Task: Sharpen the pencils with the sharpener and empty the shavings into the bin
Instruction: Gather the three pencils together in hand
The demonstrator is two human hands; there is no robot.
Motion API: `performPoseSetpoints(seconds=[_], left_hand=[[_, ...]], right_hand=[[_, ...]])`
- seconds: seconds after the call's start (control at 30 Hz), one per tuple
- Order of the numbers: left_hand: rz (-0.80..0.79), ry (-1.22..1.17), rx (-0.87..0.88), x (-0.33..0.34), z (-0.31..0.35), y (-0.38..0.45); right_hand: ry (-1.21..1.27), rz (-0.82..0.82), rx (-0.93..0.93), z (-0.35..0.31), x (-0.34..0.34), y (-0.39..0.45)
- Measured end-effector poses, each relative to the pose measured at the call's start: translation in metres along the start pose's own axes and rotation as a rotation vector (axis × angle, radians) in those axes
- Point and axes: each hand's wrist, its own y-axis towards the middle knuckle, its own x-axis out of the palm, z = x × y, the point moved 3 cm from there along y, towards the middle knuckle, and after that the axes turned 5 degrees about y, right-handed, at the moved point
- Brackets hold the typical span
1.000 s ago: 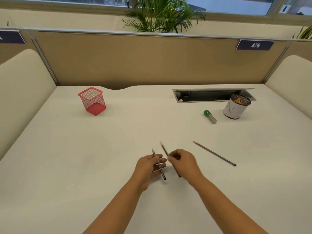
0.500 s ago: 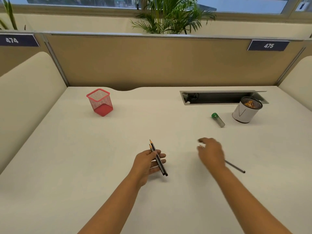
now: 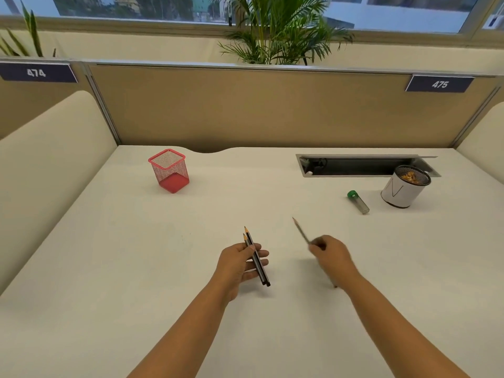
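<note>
Left hand: It is low in the middle of the white desk. Its fingers curl round two dark pencils and hold them side by side. Both sharp tips point away, toward the far wall.

Right hand: It is a little to the right of the left hand, apart from it. Its fingers pinch one thin grey pencil near the middle. The sharp tip points far and left. The back end pokes out under the wrist. The pencil looks blurry.

Sharpener: A small clear tube with a green cap lies on its side, far and right of the right hand. No hand touches it. I cannot tell what is inside it.

Bin: A round white cup with a dark mesh rim stands just right of the clear tube. Orange and brown curls of wood sit inside it.

Red pot: A square red wire-mesh pot stands at the far left of the desk, well away from both hands.

Slot: A long grey metal opening is set in the desk behind the white cup.

Wall: A brown board stands at the far edge of the desk. It has dark number signs, 474 on the left and 475 on the right.

Plant: A green leafy plant stands behind the board, by the window.
</note>
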Motion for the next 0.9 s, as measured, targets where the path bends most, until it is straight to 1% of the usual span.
performPoseSetpoints(seconds=[0.1,0.23,0.37,0.47,0.7,0.8,0.9], left_hand=[[0.015,0.009,0.03,-0.001,0.006,-0.001],[0.06,0.042,0.076,-0.004,0.014,-0.002],[0.082,0.052,0.094,-0.013,0.016,-0.004],[0.063,0.097,0.116,-0.019,0.017,-0.008],[0.013,0.237,0.157,-0.032,0.026,-0.009],[0.011,0.231,0.168,-0.038,0.031,-0.007],[0.021,0.157,0.178,-0.047,0.037,-0.004]], right_hand=[[0.228,-0.161,-0.088,-0.043,0.033,-0.024],[0.297,-0.261,-0.127,-0.063,0.06,-0.037],[0.306,-0.303,-0.159,-0.068,0.069,-0.041],[0.314,-0.36,-0.163,-0.071,0.072,-0.039],[0.167,-0.515,-0.202,-0.086,0.076,-0.028],[0.161,-0.526,-0.222,-0.095,0.08,-0.025],[0.158,-0.515,-0.246,-0.107,0.085,-0.021]])
